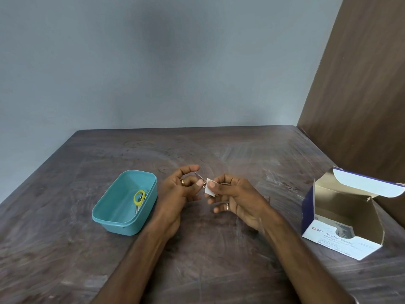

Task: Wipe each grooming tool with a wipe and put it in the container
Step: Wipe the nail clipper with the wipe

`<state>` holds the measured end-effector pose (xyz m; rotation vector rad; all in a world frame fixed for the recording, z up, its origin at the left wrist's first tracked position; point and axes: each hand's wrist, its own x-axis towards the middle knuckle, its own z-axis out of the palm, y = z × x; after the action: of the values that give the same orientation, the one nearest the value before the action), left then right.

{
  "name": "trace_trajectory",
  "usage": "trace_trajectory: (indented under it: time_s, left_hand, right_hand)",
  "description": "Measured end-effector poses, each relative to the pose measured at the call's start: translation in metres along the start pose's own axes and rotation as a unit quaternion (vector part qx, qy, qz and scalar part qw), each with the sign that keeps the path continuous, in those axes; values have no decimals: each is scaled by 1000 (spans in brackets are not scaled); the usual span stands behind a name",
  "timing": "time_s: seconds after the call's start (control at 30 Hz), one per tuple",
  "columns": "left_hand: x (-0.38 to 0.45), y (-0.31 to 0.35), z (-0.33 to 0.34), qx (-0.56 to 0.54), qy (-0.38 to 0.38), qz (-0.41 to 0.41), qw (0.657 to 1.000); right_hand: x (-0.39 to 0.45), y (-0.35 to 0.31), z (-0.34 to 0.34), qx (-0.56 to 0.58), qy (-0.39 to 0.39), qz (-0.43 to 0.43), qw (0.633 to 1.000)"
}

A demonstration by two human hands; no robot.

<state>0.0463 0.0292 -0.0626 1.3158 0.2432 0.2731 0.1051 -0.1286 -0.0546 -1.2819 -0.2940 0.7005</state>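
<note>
Nearest the camera, two bare forearms came up over the table [219, 270], and out on the right sat the swab box [341, 218], flap up and mouth open. In the middle, both hands were busy. The left hand [177, 189] had its thumb and fingers curled round a small metal tool [200, 177], one thin tip poking up past the thumb; what kind of tool it was could not be told at this size. The right hand [232, 194] pinched a white wipe [210, 187] between thumb and forefinger, pressed right against the tool's near end. So, by the look of it, the wiping of this piece was under way, not finished.

Just left of the left hand stood the tub [125, 222], teal, lid off. Inside lay yellow-handled scissors [139, 199], so at least one tool looked done and put away. No other tools showed on the table, which suggests this could be the last one, though that is a guess. What was left: finish the rub-down, then carry the tool the short way left and drop it in. Beyond, only the far table edge and the grey wall [153, 62].
</note>
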Motion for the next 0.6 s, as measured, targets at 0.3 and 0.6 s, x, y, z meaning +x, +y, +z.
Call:
trace_trajectory:
  time_s: [0.3,0.6]
  left_hand:
    - [4,-2,-6,25,-15,-10,1000]
    - [1,1,-5,17,-11,-27,999]
  right_hand:
    - [0,-3,-6,42,-1,5,999]
    - [1,-2,-4,36,11,-2,999]
